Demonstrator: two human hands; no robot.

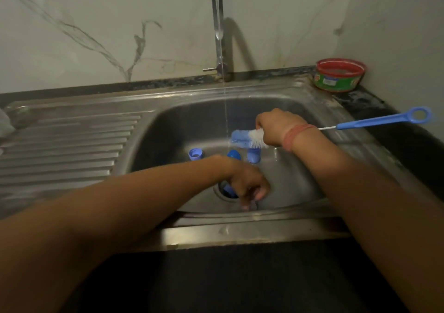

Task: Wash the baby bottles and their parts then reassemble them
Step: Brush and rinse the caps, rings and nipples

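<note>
Bottle parts (196, 154) lie in the sink (300, 180), past the drain: light, wet, slippery, so we take them by their rims. Our right grip (274, 130) clasps the brush (249, 139); our left (249, 187) curls at the drain, its hold unclear.

A bottle brush (249, 139) with white and blue bristles and a long blue handle ending in a ring lies roughly level over the sink basin, bristles to the left, handle running right. On the basin floor sit a blue ring cap (196, 154) at the left, a blue dome cap (233, 155) and another blue part (254, 155) just right of it. A further blue piece (228, 190) lies at the drain.
</note>
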